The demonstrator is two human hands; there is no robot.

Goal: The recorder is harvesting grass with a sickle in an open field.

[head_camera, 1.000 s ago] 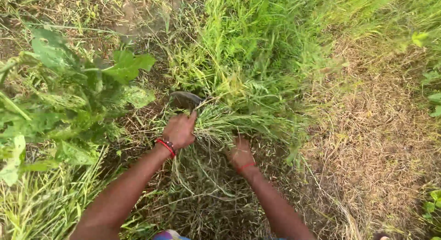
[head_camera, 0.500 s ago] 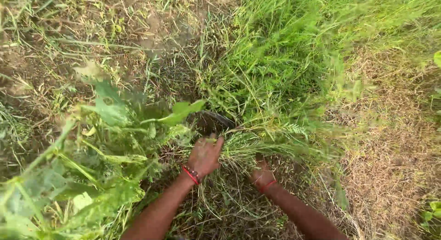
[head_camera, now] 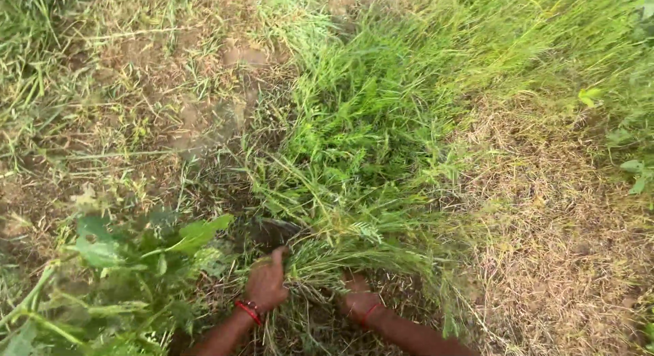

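1. Head view, what has changed: over the last second the camera has swung up and to the right. The hands now sit low in the frame, and more of the standing grass shows above them. The broad-leaved weed (head_camera: 139, 260), which filled the left side a second ago, has slid into the lower left corner. Both hands are at the same tuft as before, so the shift looks like the head's rather than the hands'.

2. Head view, left hand (head_camera: 266, 282): its grip is closed into a fist at the foot of the tuft. The dark curved blade of a sickle (head_camera: 272, 231) shows just beyond the knuckles. The handle is hidden inside the fist, so that it holds the sickle is a judgement. A red bangle (head_camera: 248, 311) circles the wrist.

3. Head view, right hand (head_camera: 359, 303): its grip is curled shut around the lower stems of the grass bunch (head_camera: 354, 257), which is bent over flat between the two hands.

4. Head view, materials: the grass is thin, soft and bright green, with feathery seed heads. The weed has wide, flat, matte leaves on thick stalks. The sickle blade looks like dull, dark metal.

5. Head view, ground: to the right lies a patch of dry straw (head_camera: 565, 220), pale, brittle and matted. At upper left is brown bare soil (head_camera: 204, 117) under scattered cut stalks.
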